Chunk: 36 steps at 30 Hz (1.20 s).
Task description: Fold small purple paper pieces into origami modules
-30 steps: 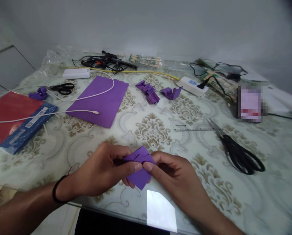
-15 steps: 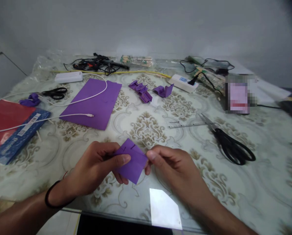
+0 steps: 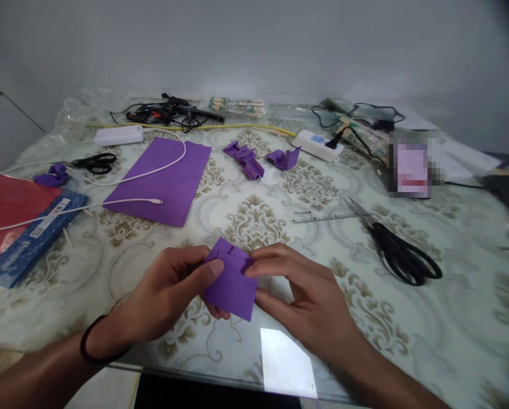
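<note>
Tabletop (image 3: 331,236) with a scrolled pattern spreads under and beyond the grip. Large purple sheets (image 3: 169,187) lie past it to the left, and a red and blue packet (image 3: 28,241) lies farther left. The left hand (image 3: 173,284) grips the work, thumb on top and fingers beneath. The right hand (image 3: 318,301) has just opened from a corner pinch: its fingers now reach over the upper right edge, with the thumb lower down; how firmly it holds cannot be told. Black-handled scissors (image 3: 384,240) rest well to the right. The purple square (image 3: 233,287) is between both hands, and its lowest corner has swung rightward. That suggests the left hand is steadying the paper while the right resettles its hold. Beyond the grip are a pleated purple strip (image 3: 246,160) and, just right of that, a smaller folded piece (image 3: 285,159). Smallest, a dark line (image 3: 231,250) marks the square near the left thumb.
</note>
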Each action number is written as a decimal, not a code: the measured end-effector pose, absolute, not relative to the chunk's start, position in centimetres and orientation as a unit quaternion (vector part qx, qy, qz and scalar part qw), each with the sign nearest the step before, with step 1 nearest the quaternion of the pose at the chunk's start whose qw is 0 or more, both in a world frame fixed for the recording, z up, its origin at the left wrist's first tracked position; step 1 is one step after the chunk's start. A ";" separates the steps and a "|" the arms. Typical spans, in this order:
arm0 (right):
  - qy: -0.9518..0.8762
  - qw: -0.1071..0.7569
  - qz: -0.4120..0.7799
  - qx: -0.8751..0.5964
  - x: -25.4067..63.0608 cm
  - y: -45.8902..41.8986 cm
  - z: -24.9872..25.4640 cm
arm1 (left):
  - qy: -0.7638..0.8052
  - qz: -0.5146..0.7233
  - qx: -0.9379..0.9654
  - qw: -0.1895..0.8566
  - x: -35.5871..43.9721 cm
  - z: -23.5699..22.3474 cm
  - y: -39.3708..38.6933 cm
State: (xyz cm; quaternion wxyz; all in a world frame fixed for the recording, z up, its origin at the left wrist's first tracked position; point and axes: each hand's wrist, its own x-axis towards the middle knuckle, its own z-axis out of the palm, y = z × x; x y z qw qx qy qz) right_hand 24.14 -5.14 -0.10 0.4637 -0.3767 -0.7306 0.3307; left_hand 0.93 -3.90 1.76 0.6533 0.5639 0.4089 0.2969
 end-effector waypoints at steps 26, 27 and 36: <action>-0.680 0.483 0.406 -0.373 24.3 -5.7 -0.9 | 0.357 0.403 0.737 0.409 1.3 1.8 -4.2; -0.676 0.479 0.418 -0.373 24.3 -5.7 -0.9 | 0.363 0.398 0.741 0.402 1.3 1.8 -4.3; -0.666 0.482 0.383 -0.421 23.8 -5.8 -0.1 | 0.380 0.395 0.776 0.311 1.3 1.6 -4.5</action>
